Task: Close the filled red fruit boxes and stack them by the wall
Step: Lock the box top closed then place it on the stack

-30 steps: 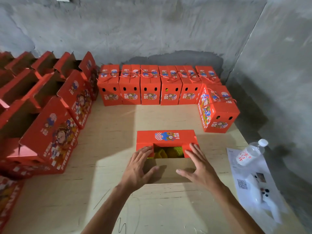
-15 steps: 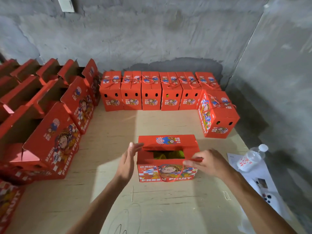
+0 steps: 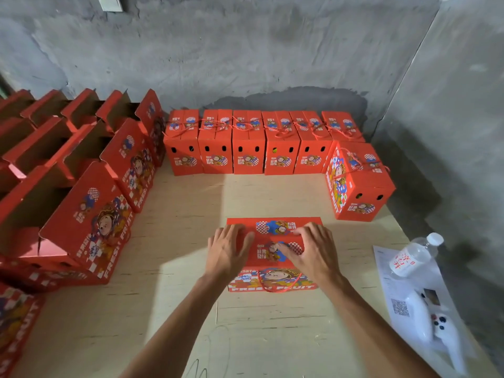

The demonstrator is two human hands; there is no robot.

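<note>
On the box top, hands: the left hand point(image 3: 229, 248) lies flat with fingers spread on the left part of the lid; the right hand point(image 3: 311, 251) presses fingers-down on the right part, and neither grips anything.
Change: half a second ago the near flap stood open with yellow fruit showing and the hands at either side; now both flaps are folded down and the fruit is hidden.
Box in hand: the red fruit box point(image 3: 272, 281) sits mid-tabletop, well apart from the wall, its red cord handle point(image 3: 278, 285) hanging down the front.
Meaning: closing looks nearly done; whether the flaps are locked cannot be told. Carrying it to the wall remains.
By the wall: a row of closed boxes point(image 3: 248, 148) stands against it, with one more closed box point(image 3: 360, 184) turned sideways at the right.
Left side: open boxes point(image 3: 90, 225) wait.
Tabletop edge: a water bottle point(image 3: 411, 257) lies on a paper sheet point(image 3: 401, 306) on the tabletop point(image 3: 177, 309).
</note>
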